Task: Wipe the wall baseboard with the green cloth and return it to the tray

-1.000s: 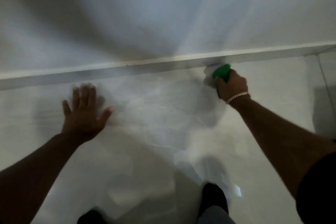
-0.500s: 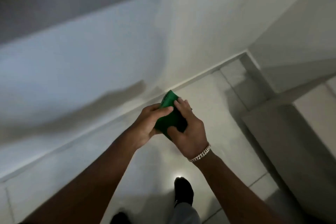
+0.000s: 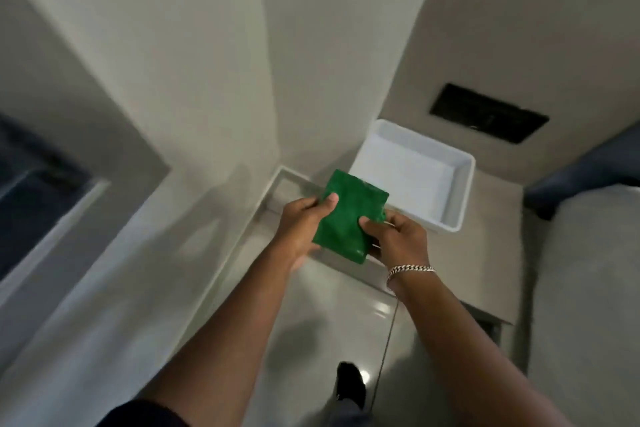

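Observation:
The green cloth (image 3: pixel 348 215), folded into a flat rectangle, is held in front of me by both hands. My left hand (image 3: pixel 300 222) pinches its left edge with the thumb on top. My right hand (image 3: pixel 396 237), with a silver bracelet at the wrist, grips its lower right corner. A white plastic tray (image 3: pixel 464 184), with nothing in it, sits just beyond and to the right of the cloth on a low grey ledge. The wall baseboard (image 3: pixel 239 253) runs along the floor at the left toward the corner.
A low grey ledge (image 3: pixel 485 253) holds the tray, with a black wall plate (image 3: pixel 488 113) above it. A grey upholstered edge (image 3: pixel 588 288) lies at the right. A dark window recess (image 3: pixel 31 191) is at the left. My black shoe (image 3: pixel 350 383) stands on the glossy floor tiles.
A second ago my right hand rubbed the cloth on the baseboard with my left hand flat on the floor. Since then both hands took the cloth, folded it flat, and the view turned toward the tray.

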